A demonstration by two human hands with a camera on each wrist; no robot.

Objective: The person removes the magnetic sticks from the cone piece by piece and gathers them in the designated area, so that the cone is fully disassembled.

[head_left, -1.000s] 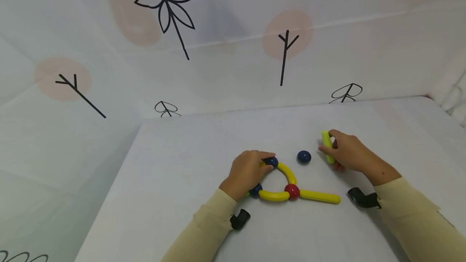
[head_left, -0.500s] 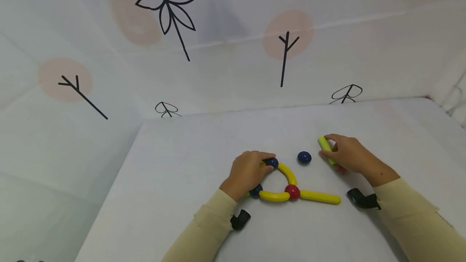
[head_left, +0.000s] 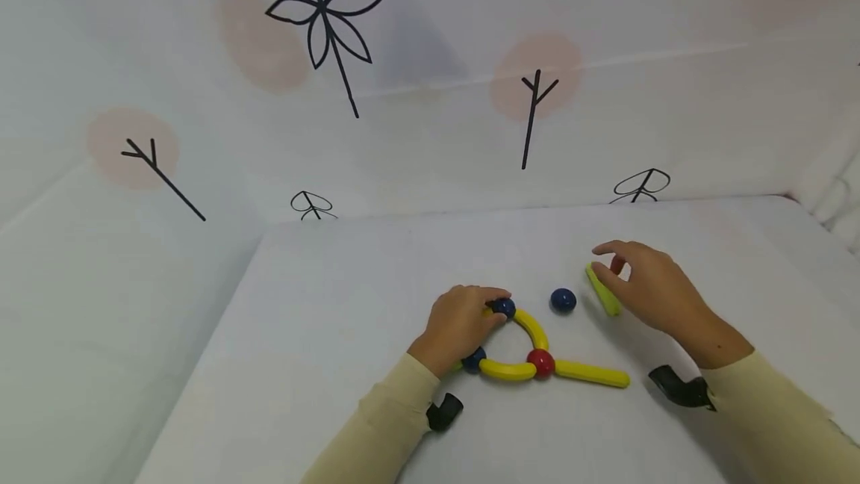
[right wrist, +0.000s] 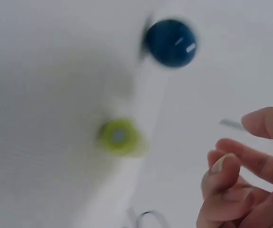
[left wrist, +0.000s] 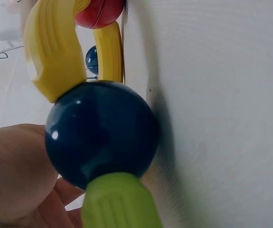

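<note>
My left hand (head_left: 460,327) pinches a blue ball (head_left: 505,310) at the top of a ring of toy pieces. Curved yellow rods (head_left: 508,371) link it to a red ball (head_left: 540,364) and a second blue ball (head_left: 474,361). From the red ball a straight yellow rod (head_left: 591,374) runs right. In the left wrist view a green rod (left wrist: 120,204) joins a blue ball (left wrist: 101,135) near the hand. My right hand (head_left: 655,290) hovers with relaxed fingers, holding nothing, over a lime-green rod (head_left: 603,291). The right wrist view shows that rod's end (right wrist: 120,137), apart from the fingers.
A loose blue ball (head_left: 563,300) lies between the ring and the lime-green rod. All sits on a white-covered table (head_left: 322,305). White fabric (head_left: 423,125) with plant drawings rises behind it. Black wrist mounts (head_left: 445,412) stick out from both sleeves.
My right hand has let go of the lime-green rod, which lies on the table, and lifted slightly away. The left hand keeps its place at the ring. The head view has shifted slightly.
</note>
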